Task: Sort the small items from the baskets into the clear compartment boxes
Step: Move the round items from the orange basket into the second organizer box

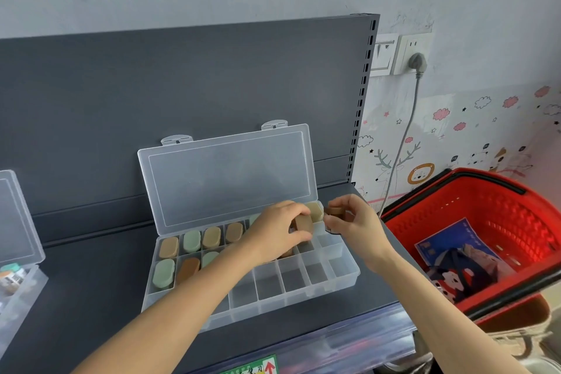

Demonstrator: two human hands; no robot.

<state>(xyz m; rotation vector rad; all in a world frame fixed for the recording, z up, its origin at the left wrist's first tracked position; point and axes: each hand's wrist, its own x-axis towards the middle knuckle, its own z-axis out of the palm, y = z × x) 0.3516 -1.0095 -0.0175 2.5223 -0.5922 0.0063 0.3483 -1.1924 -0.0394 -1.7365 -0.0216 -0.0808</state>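
A clear compartment box (pixel 343 278) lies open on the dark shelf, its lid (pixel 226 174) leaning back. Several oval pieces in tan, green and brown (pixel 192 240) fill its left compartments. My left hand (pixel 273 231) reaches over the box's back row and pinches a brown oval piece (pixel 303 223) above a right-hand compartment. A beige oval piece (pixel 314 211) stands in the back right corner. My right hand (pixel 352 222) hovers at the box's right end, holding another small brown piece (pixel 334 210) in its fingertips.
A red basket (pixel 482 215) with a blue card and printed packets stands to the right of the shelf. A second open clear box (pixel 18 258) sits at the left edge. A grey cable (pixel 403 143) hangs from a wall socket behind.
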